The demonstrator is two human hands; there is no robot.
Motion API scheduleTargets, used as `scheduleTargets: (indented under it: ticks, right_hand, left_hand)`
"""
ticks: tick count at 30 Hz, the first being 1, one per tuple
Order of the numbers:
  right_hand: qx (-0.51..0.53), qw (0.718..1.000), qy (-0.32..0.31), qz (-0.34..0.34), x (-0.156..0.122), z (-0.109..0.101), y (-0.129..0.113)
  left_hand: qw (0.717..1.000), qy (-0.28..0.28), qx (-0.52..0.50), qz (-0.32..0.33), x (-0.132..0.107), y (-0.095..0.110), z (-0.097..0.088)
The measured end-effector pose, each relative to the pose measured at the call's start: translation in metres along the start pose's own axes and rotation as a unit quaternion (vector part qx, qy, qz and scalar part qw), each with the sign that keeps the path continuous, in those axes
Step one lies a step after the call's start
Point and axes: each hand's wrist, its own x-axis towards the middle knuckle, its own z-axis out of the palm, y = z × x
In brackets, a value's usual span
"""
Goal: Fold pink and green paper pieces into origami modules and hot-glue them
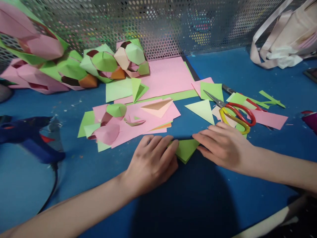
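A green sheet of paper, folded into a triangle with its point toward me, lies on the blue table between my hands. My left hand is curled over its left corner, the fingers bent and partly hiding it. At the right corner, the fingertips of my right hand pinch the paper along its straight far edge. Just beyond my right hand are a pale green paper triangle and scissors with red and yellow handles. Ahead of my left hand lie pink paper sheets with folded pieces on top.
A blue glue gun with a cord is at the left. Folded pink and green paper shapes line the perforated metal panel at the back. Paper scraps lie at the right, and a fabric bag stands behind them.
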Motion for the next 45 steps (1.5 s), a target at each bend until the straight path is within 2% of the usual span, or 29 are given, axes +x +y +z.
scheduleTargets:
  ticks: [7,10,12,14,17,23,27,31,37,40,42,45]
  right_hand:
    - [0.087,0.995,0.054,0.021,0.007,0.011,0.005]
    - [0.167,0.980,0.075,0.077,0.009,0.009,0.004]
    - [0.226,0.962,0.075,0.134,0.010,0.008,0.002]
    - [0.288,0.939,0.050,0.180,0.010,0.007,-0.001]
    - [0.382,0.898,0.028,0.218,0.010,0.008,-0.007]
    - [0.523,0.816,0.080,0.234,0.015,0.014,-0.019]
    - [0.546,0.800,0.090,0.232,0.019,0.017,-0.022]
    - [0.579,0.785,0.083,0.204,0.019,0.022,-0.021]
    - [0.587,0.776,0.096,0.210,0.019,0.027,-0.020]
    - [0.568,0.789,0.087,0.217,0.018,0.028,-0.020]
    - [0.543,0.810,0.070,0.209,0.016,0.028,-0.018]
    - [0.480,0.856,0.055,0.184,0.016,0.027,-0.015]
  left_hand:
    - [0.998,0.013,-0.066,-0.015,0.002,-0.001,-0.001]
    - [0.987,0.039,-0.144,-0.051,0.001,-0.002,0.000]
    - [0.973,0.058,-0.200,-0.100,0.001,-0.002,-0.001]
    - [0.955,0.064,-0.244,-0.153,0.003,-0.001,-0.003]
    - [0.926,0.055,-0.304,-0.218,0.004,0.001,-0.004]
    - [0.887,0.085,-0.375,-0.255,0.004,0.004,0.000]
    - [0.863,0.080,-0.422,-0.265,0.006,0.006,0.003]
    - [0.818,0.065,-0.488,-0.298,0.007,0.005,0.003]
    - [0.733,0.052,-0.565,-0.374,0.005,0.004,0.003]
    - [0.702,0.051,-0.591,-0.394,0.007,0.004,0.004]
    - [0.706,0.056,-0.582,-0.399,0.009,0.003,0.003]
    - [0.750,0.059,-0.528,-0.394,0.012,0.001,0.002]
